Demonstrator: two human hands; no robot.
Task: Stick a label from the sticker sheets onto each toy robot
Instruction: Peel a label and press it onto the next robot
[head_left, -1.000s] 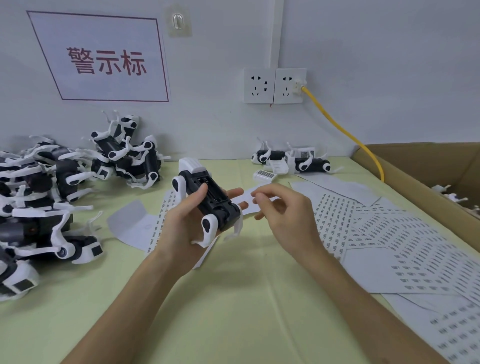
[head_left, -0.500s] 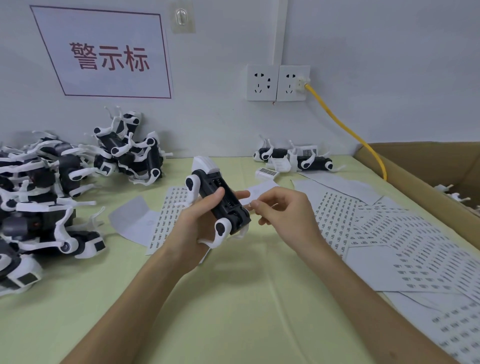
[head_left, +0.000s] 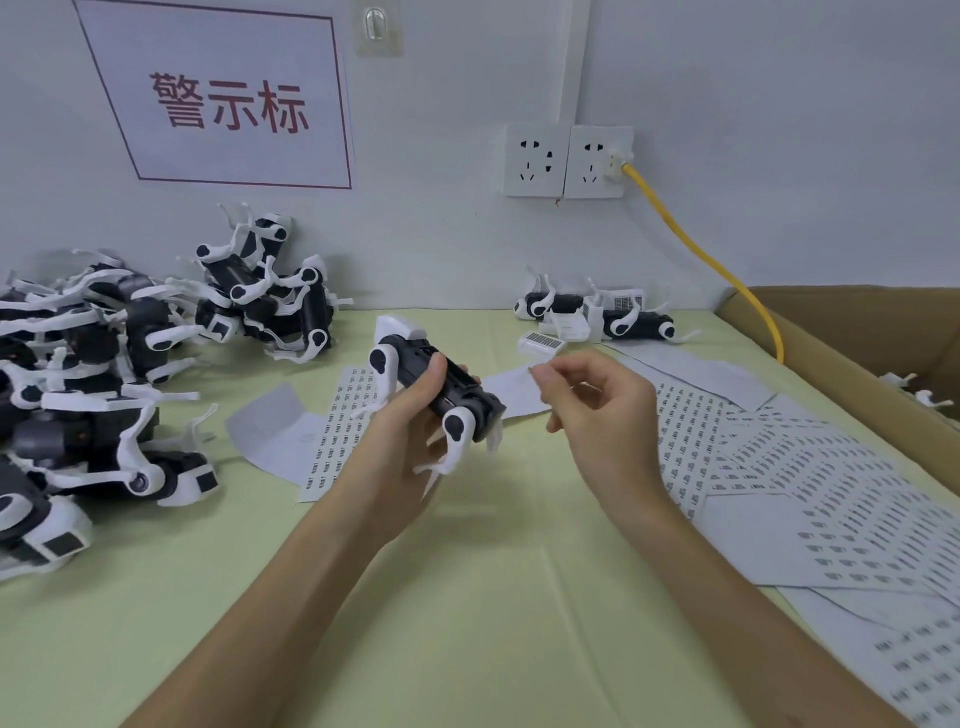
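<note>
The left hand (head_left: 400, 457) grips a toy robot (head_left: 441, 400) above the table (head_left: 467, 623), fingers curled around its black body. Just beside it, the right hand (head_left: 602, 415) pinches thumb and forefinger on what seems a small white label (head_left: 533, 370). Sticker sheets (head_left: 779, 467) lie on the table at right. A pile of robots (head_left: 104, 364) lies at left, and a box (head_left: 857, 332) stands far right.
</note>
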